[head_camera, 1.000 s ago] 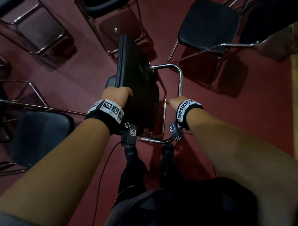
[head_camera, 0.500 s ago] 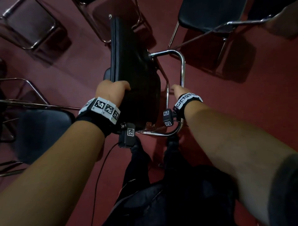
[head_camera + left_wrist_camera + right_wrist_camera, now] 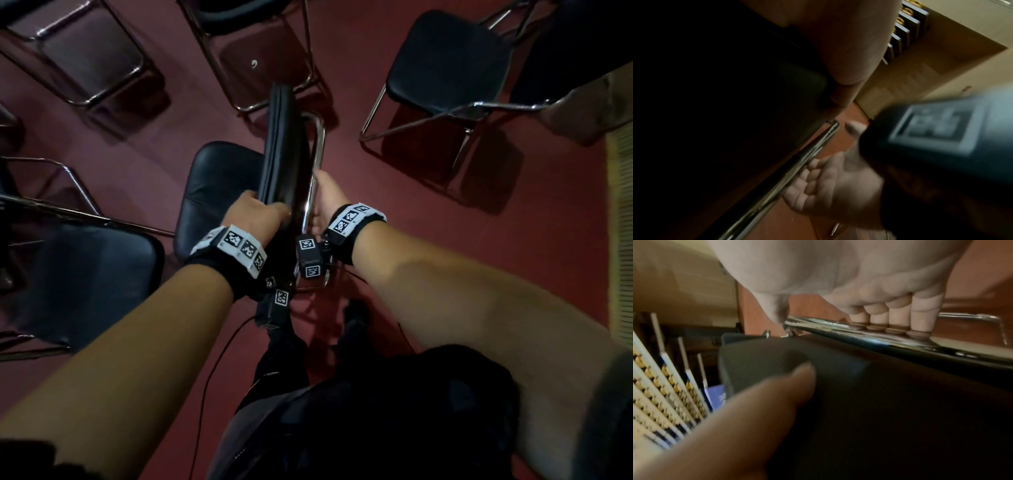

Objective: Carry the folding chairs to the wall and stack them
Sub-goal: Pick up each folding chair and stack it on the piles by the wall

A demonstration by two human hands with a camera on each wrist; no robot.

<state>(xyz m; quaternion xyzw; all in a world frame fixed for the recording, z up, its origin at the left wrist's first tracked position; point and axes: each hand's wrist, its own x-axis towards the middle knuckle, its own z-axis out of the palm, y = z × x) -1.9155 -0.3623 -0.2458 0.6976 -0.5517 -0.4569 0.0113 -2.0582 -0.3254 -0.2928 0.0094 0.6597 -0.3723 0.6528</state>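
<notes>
Folded chair (image 3: pixel 284 154) upright between both grips: left hand (image 3: pixel 253 214) round seat, right hand (image 3: pixel 329 198) round frame.

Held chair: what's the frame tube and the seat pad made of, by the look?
Frame tube: looks like chromed steel; bright mirror glints, and the right hand's fingers reflect in it.
Seat pad: black, probably vinyl or leatherette over padding; smooth, dull sheen. Cannot confirm either.

A folding chair (image 3: pixel 284 161) with a black padded seat and chromed tube frame (image 3: pixel 317 161) is folded nearly flat and stands on edge in the middle of the dark red floor. More chairs of the same kind stand unfolded around it: one far right (image 3: pixel 448 65), one near left (image 3: pixel 85 277), others far left.
</notes>
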